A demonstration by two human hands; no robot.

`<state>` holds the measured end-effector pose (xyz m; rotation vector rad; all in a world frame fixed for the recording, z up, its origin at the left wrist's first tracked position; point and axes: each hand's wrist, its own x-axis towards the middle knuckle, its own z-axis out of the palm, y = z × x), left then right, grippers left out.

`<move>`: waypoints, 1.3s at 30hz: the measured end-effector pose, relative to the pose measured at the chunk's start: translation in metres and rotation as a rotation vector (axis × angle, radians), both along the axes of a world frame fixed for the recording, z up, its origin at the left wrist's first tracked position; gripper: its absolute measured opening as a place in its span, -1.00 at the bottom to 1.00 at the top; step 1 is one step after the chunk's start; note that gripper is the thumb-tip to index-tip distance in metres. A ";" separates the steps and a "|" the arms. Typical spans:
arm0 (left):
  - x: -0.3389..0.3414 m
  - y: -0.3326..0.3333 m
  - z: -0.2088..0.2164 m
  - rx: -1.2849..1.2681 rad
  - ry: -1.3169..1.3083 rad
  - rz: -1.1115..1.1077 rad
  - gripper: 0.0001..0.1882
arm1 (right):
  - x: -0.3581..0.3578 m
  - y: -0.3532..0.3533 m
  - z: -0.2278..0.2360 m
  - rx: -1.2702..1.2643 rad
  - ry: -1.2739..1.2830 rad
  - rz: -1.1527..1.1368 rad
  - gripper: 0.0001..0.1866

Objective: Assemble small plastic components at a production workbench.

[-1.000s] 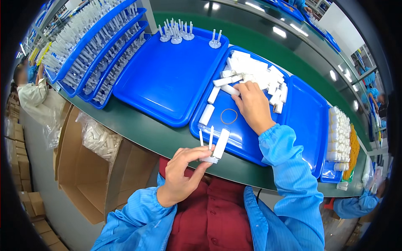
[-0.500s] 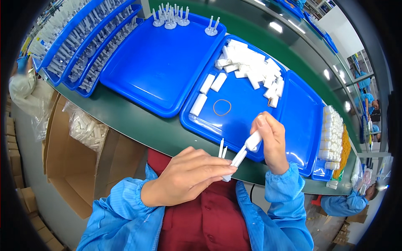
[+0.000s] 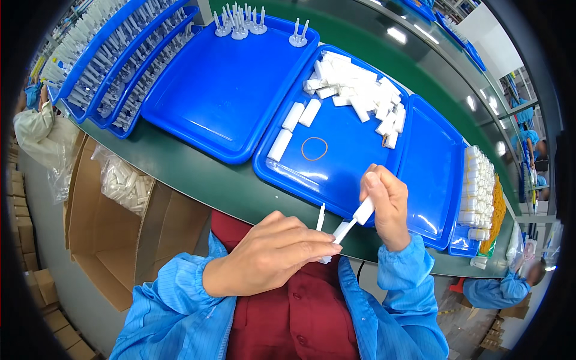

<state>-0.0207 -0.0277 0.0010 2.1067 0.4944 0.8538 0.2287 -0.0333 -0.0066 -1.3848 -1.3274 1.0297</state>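
Observation:
My left hand (image 3: 270,249) is closed on a white plastic piece with upright prongs (image 3: 321,217); its base is mostly hidden under the fingers. Between the thumb and fingers of my right hand (image 3: 387,204) is a small white block-like sleeve (image 3: 363,211). The sleeve's lower end meets the tip of a slim white prong slanting up from my left hand. Beyond my hands, a blue tray (image 3: 354,153) carries a heap of similar white sleeves (image 3: 354,84), a few set apart on its left, and an orange rubber band (image 3: 314,149).
Another blue tray (image 3: 198,102) to the left holds several pronged pieces (image 3: 240,27) at its far edge. Tilted blue trays (image 3: 114,78) full of them stand further left. Right are a narrower blue tray (image 3: 429,180) and stacked white pieces (image 3: 474,192). A cardboard box (image 3: 102,234) sits low left.
The sleeve in my right hand has tilted and come down slightly, showing more of its length. My left hand stays nearly in place, and the prongs have turned a little in it.

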 end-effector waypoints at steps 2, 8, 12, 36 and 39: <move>0.001 0.000 0.000 0.009 0.006 -0.003 -0.69 | -0.003 -0.002 0.000 0.061 -0.077 0.035 -0.68; 0.009 -0.007 -0.005 0.059 -0.100 0.228 -0.59 | -0.027 -0.004 0.000 0.451 -0.333 0.229 -0.81; 0.004 -0.001 -0.018 0.006 -0.231 0.260 -0.55 | -0.048 -0.005 -0.001 0.534 -0.279 0.040 -0.82; -0.019 0.010 -0.016 -0.014 -0.157 0.185 -0.66 | 0.002 0.034 0.010 0.053 -0.167 -0.018 -0.64; -0.014 0.007 -0.009 0.000 -0.130 0.073 -0.66 | 0.000 0.021 0.003 0.048 -0.046 0.048 -0.59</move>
